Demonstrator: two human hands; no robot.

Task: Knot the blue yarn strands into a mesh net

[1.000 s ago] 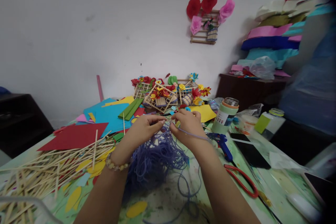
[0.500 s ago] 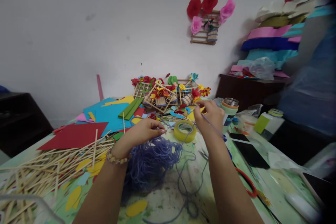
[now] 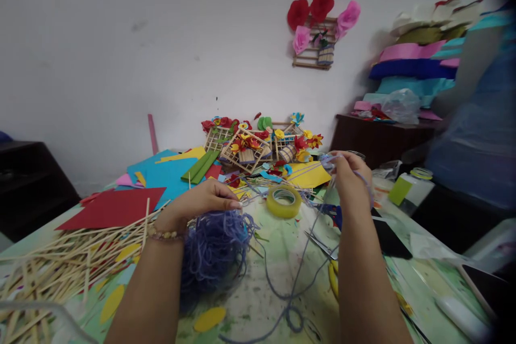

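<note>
Holding yarn (image 3: 213,252): left hand (image 3: 207,197), right hand (image 3: 351,174) (raised higher).

And here's the yarn (image 3: 213,258), bluish purple, heaped in a loose, shaggy tangle on the worktop (image 3: 258,306), right beneath the left hand (image 3: 215,196)! Small loops spill from its edges, thickest along the top and right side. Strands run from the left hand's closed fingertips across to the right hand (image 3: 351,180), pinched there at the far end, raised clear of the surface, with a length lying along the back of that hand. Below, it's slack all the way: long single strands wander over the worktop in wide curves, one making a little ring near the front, its tail trailing off leftward.
</note>
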